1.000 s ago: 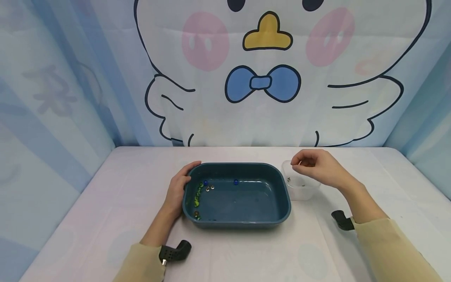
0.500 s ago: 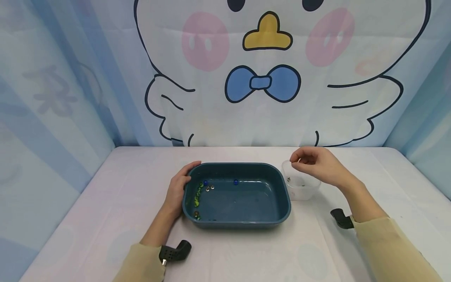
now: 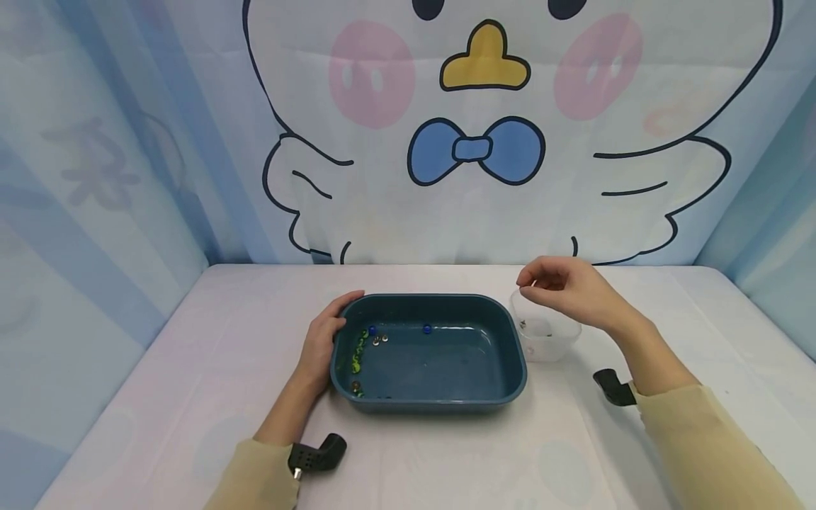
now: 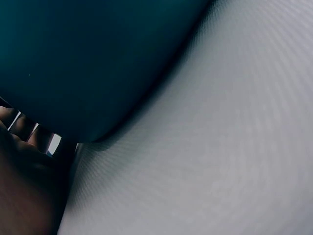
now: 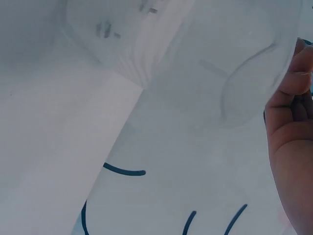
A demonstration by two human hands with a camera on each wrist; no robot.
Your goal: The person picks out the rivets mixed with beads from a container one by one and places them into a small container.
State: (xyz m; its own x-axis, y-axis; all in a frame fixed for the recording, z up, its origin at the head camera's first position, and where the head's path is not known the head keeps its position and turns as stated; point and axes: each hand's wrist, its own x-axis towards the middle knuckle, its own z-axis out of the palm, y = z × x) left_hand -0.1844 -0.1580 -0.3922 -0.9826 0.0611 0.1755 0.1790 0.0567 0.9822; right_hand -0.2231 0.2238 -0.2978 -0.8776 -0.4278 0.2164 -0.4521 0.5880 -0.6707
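Note:
A dark blue rectangular tub stands on the table. My left hand holds its left end, thumb at the rim and fingers round the outer corner. In the left wrist view, the tub's outer wall fills the upper left. Inside the tub lie a blue bead, a second blue bead near the left, several green beads and small silvery pieces. My right hand is above a clear plastic box, thumb and fingertips pinched on something tiny and dark, its kind unclear.
Several tiny pieces lie in the clear box, close against the tub's right end. A white cloth covers the table. A printed curtain hangs behind the table's far edge.
My right hand has risen a little and moved slightly left over the clear box, fingertips still together. My left hand and the tub stay in place.

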